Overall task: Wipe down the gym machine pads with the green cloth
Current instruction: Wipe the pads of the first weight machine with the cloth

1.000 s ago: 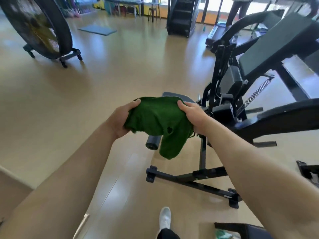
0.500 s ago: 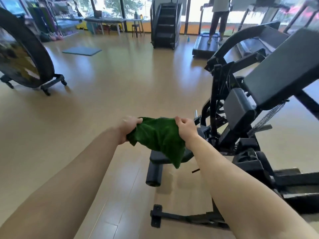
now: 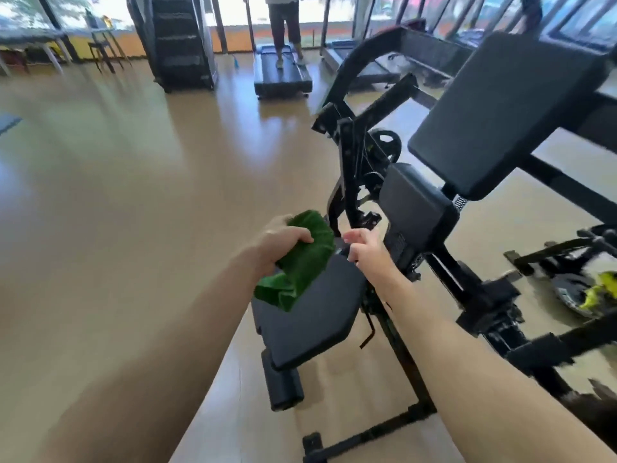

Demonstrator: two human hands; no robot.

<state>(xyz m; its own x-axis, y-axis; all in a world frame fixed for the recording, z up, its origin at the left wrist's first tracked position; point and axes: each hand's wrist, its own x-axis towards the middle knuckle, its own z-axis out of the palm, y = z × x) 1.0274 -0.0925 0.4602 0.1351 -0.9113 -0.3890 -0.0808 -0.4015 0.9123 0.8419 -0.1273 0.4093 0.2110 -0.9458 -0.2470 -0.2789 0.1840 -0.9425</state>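
Observation:
My left hand grips the bunched green cloth, which hangs over the far end of the black seat pad of a gym machine. My right hand is just right of the cloth, fingers curled, holding nothing, close to the seat pad's far right corner. A small black pad sits above and right of the seat. A large black back pad slopes up at the upper right. A black roller pad sticks out below the seat's near end.
The machine's black frame rises behind my hands and its base bar lies on the floor near me. Another machine frame stands at the right. A person stands on a treadmill far back, beside a stair climber. Open wood floor lies to the left.
My right hand has let go of the cloth, which is now in my left hand alone. I have moved closer to the machine, and the seat pad lies right under my hands.

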